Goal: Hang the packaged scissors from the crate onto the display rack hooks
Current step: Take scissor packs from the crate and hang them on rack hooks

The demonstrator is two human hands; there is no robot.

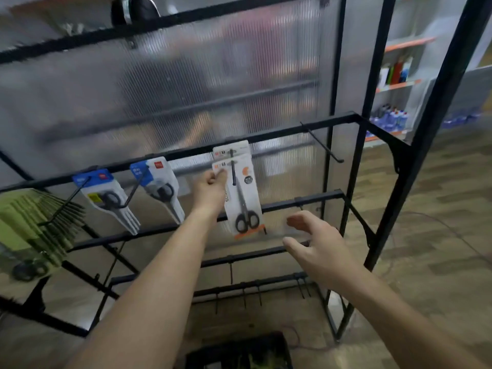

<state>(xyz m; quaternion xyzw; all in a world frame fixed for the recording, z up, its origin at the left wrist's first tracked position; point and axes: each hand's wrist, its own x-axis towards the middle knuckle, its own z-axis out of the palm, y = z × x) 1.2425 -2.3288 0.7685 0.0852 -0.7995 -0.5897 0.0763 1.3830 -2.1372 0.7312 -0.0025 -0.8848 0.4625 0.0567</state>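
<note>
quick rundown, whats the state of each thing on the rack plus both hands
left hand: pinches the front orange pack's top corner
front orange pack: threaded on a hook, hanging
rear orange pack: hung behind it, same hook
blue packs: hanging tilted on two hooks
green packs: bunched together at far left
right hook: bare
right hand: open, holds nothing
crate: on the floor, contents blurred

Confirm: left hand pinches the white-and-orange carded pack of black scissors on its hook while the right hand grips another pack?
Not quite: in the head view the right hand is open and holds nothing. The left hand does pinch the white-and-orange carded pack of black scissors on its black wire hook.
</note>
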